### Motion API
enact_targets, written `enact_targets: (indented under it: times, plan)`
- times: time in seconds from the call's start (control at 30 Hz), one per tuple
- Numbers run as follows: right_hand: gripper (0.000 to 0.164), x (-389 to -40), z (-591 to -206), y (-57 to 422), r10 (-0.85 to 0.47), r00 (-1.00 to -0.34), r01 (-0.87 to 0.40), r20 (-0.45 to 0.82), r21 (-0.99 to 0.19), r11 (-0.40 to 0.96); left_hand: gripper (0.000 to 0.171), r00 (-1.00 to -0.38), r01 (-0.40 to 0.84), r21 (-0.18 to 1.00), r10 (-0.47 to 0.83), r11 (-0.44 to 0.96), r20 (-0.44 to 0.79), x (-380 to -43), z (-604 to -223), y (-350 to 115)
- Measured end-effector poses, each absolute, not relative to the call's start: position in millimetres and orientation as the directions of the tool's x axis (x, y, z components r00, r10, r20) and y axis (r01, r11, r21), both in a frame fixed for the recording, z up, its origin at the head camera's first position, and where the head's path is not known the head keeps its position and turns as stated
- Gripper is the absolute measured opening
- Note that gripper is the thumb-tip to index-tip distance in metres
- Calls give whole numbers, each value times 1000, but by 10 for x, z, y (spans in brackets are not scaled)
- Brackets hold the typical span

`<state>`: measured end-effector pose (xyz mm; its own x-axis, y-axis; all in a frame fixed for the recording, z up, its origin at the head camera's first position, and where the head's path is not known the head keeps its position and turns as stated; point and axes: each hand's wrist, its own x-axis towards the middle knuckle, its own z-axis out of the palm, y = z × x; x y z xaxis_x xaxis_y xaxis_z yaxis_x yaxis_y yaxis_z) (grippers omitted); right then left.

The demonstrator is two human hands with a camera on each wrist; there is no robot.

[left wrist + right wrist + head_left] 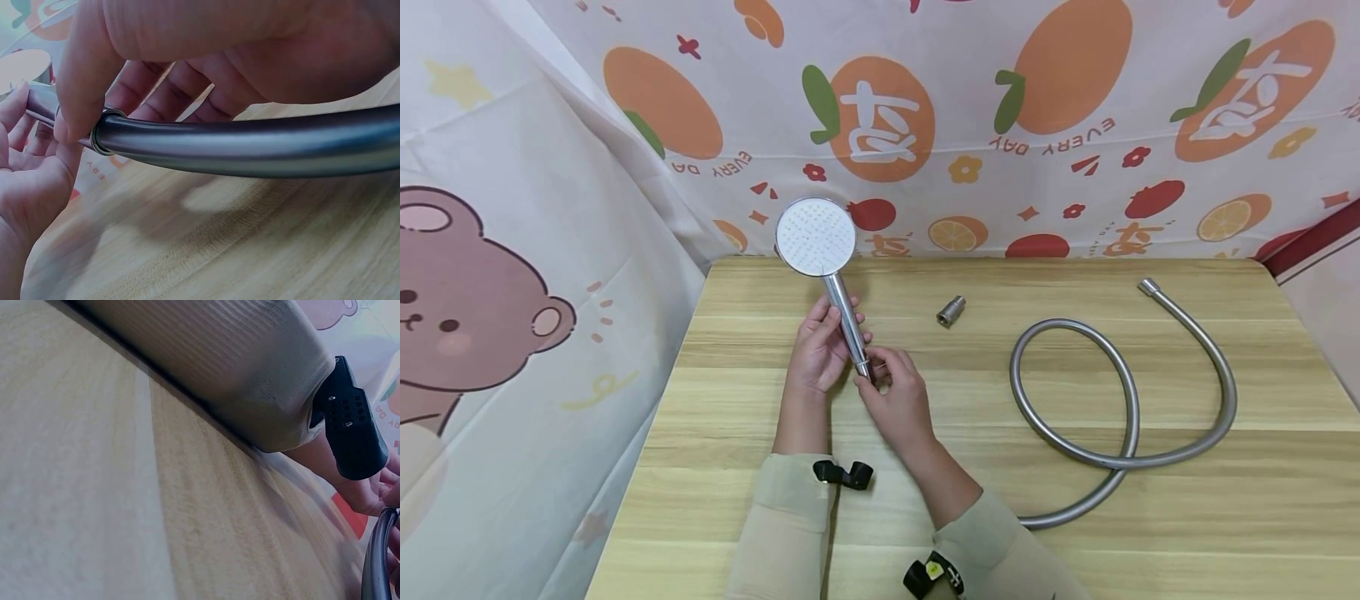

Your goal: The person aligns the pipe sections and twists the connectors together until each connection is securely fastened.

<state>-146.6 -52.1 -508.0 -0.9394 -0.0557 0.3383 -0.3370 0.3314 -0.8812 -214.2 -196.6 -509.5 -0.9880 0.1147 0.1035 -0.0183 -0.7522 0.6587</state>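
A shower head (816,237) with a round white spray face and chrome handle (844,312) is held tilted over the table, face up. My left hand (820,350) grips the handle, thumb across its front. My right hand (898,400) pinches at the handle's lower end, where the grey metal shower hose (250,147) meets it in the left wrist view. Fingers cover part of that joint, so I cannot tell how firmly the two are connected. The hose's middle lies in a loop on the table; my right arm hides a stretch of it in the head view.
A small metal connector (951,311) lies right of the hands. The hose's free end (1148,287) rests near the back right of the wooden table (715,467). A fruit-print cloth (970,100) hangs behind it, and a bear-print cloth (617,267) hangs at left.
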Motion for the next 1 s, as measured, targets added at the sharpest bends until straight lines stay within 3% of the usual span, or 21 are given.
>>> enact_targets:
  times: [0.3, 0.53, 0.83, 1.0]
  plan:
    - [32, -1486, -5100, -521, -53, -962, -272, 268, -931, 241, 31, -988, -24, 652, 116, -758, 98, -2142, -5101, -1968]
    - [44, -1496, -5110, -523, -83, -991, -117, 104, -977, 178, 32, -984, -17, 640, 127, -768, 126, -2141, -5105, -1971]
    - [29, -1512, -5105, -510, -112, -993, 39, -45, -998, 51, 31, -987, -25, 643, 120, -766, 105, -2143, -5108, -1966]
    - [32, -1537, -5120, -513, -141, -982, 128, -124, -991, -22, 30, -988, -31, 641, 121, -767, 96, -2136, -5107, -1965]
